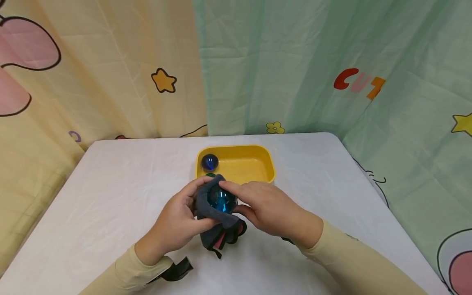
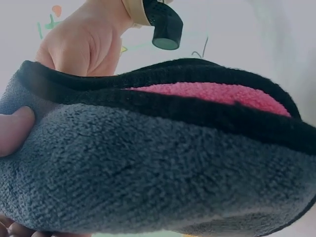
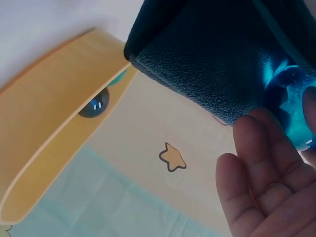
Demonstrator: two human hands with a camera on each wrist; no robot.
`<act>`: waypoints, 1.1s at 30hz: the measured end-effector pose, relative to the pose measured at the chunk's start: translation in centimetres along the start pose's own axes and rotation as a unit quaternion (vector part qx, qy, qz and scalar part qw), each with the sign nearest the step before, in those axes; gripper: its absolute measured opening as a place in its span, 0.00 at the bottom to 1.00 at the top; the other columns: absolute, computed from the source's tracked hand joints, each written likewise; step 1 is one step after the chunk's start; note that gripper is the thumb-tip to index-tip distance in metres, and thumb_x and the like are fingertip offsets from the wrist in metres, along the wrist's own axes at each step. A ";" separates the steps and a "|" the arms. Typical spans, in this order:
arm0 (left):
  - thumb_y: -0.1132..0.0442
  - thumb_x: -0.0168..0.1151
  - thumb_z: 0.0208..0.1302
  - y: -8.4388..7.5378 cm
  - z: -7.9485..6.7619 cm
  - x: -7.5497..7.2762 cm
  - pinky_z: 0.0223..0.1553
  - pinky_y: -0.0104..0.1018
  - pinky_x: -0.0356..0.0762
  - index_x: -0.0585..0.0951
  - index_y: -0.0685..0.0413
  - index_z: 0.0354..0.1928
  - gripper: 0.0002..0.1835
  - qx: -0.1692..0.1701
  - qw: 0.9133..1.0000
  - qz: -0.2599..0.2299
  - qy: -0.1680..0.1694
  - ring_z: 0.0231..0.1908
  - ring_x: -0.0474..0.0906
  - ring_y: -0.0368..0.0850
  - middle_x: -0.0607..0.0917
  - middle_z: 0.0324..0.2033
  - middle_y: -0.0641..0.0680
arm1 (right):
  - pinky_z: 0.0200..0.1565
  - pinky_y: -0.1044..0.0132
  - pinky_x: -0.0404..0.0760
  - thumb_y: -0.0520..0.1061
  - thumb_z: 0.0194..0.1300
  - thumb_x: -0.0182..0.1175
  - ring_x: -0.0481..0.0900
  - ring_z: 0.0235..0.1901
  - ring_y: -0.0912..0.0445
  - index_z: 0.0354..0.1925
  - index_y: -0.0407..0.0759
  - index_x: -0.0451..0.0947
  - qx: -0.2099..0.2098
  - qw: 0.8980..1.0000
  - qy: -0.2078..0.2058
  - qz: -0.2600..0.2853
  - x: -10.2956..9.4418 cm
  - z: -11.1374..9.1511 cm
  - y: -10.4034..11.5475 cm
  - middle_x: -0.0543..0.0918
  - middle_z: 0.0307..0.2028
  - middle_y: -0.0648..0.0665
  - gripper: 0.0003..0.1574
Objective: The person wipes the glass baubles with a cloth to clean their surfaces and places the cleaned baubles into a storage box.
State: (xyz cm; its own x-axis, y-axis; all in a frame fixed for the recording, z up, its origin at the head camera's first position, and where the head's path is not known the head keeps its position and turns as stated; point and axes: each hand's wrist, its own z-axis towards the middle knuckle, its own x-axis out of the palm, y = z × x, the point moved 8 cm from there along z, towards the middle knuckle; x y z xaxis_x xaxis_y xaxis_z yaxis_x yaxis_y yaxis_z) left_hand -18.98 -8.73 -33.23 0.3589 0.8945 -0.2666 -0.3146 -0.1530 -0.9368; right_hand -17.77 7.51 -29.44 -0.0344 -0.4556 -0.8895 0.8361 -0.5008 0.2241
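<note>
In the head view a light-blue glass ball (image 1: 222, 198) sits against a grey cloth (image 1: 208, 211) with black edging and a pink reverse side. My left hand (image 1: 176, 219) grips the cloth from the left, thumb in front. My right hand (image 1: 271, 207) pinches the ball between thumb and fingers on its right. The left wrist view is filled by the folded cloth (image 2: 148, 163), its pink side showing in a gap. In the right wrist view the ball (image 3: 296, 108) glows beside the cloth (image 3: 207, 69), with fingers of my right hand (image 3: 276, 187) near it.
Behind the hands stands a yellow tray (image 1: 272, 164) holding a dark-blue glass ball (image 1: 209, 162) and a green ball (image 1: 210, 175), partly hidden by the cloth. A white-covered table (image 1: 110, 196) lies beneath. Patterned curtains (image 1: 258, 73) hang around its back and sides.
</note>
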 end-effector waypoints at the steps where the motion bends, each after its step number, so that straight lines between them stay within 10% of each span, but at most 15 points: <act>1: 0.73 0.77 0.58 0.0 0.0 0.0 0.49 0.33 0.88 0.69 0.50 0.73 0.42 0.000 1.000 0.003 0.001 0.49 0.86 0.44 0.83 0.61 0.58 | 0.47 0.65 0.87 0.44 0.66 0.73 0.86 0.39 0.56 0.76 0.44 0.67 -0.003 1.000 -0.003 -0.001 0.0 0.0 0.0 0.90 0.47 0.48 0.44; 9: 0.71 0.77 0.60 -0.1 0.0 0.3 0.54 0.31 0.86 0.70 0.48 0.72 0.39 0.008 1.000 -0.001 0.015 0.53 0.86 0.46 0.83 0.62 0.57 | 0.42 0.68 0.86 0.47 0.70 0.70 0.86 0.36 0.60 0.73 0.37 0.67 0.067 0.996 0.020 0.056 1.0 -0.2 -0.4 0.90 0.42 0.49 0.40; 16: 0.73 0.76 0.59 0.0 0.0 0.4 0.50 0.33 0.87 0.70 0.50 0.72 0.40 0.006 1.000 -0.005 0.010 0.51 0.87 0.47 0.84 0.59 0.58 | 0.44 0.67 0.85 0.55 0.80 0.57 0.81 0.38 0.63 0.69 0.38 0.71 0.193 0.963 0.074 0.174 2.4 -0.5 -1.8 0.88 0.43 0.51 0.30; 23: 0.73 0.77 0.58 0.1 0.0 0.1 0.53 0.31 0.86 0.69 0.54 0.72 0.41 0.013 1.000 -0.003 0.001 0.53 0.87 0.45 0.84 0.61 0.58 | 0.59 0.58 0.86 0.50 0.77 0.63 0.86 0.53 0.56 0.84 0.45 0.49 0.100 0.987 0.090 0.088 1.4 -0.2 -0.9 0.85 0.60 0.46 0.50; 28: 0.73 0.76 0.59 0.1 0.0 0.2 0.54 0.31 0.85 0.68 0.54 0.73 0.41 0.012 1.000 -0.011 0.011 0.54 0.87 0.52 0.83 0.62 0.58 | 0.50 0.63 0.87 0.47 0.70 0.70 0.86 0.43 0.56 0.79 0.50 0.63 0.011 0.999 0.030 -0.018 0.4 -0.1 0.0 0.89 0.45 0.49 0.45; 33: 0.72 0.76 0.60 0.1 0.2 0.3 0.54 0.31 0.86 0.69 0.53 0.73 0.40 0.017 1.000 -0.007 0.022 0.53 0.87 0.50 0.84 0.61 0.57 | 0.44 0.66 0.86 0.50 0.69 0.71 0.84 0.37 0.57 0.76 0.44 0.66 0.039 0.998 0.033 -0.022 0.5 -0.1 -0.3 0.89 0.41 0.50 0.43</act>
State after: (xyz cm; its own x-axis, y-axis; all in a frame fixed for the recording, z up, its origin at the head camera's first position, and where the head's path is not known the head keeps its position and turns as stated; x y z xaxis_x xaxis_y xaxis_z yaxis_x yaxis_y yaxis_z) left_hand -19.09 -8.35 -33.32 0.4006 0.8774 -0.2639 -0.3394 -0.1254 -0.9322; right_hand -17.93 7.50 -30.04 -0.0326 -0.3836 -0.9229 0.7897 -0.5759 0.2115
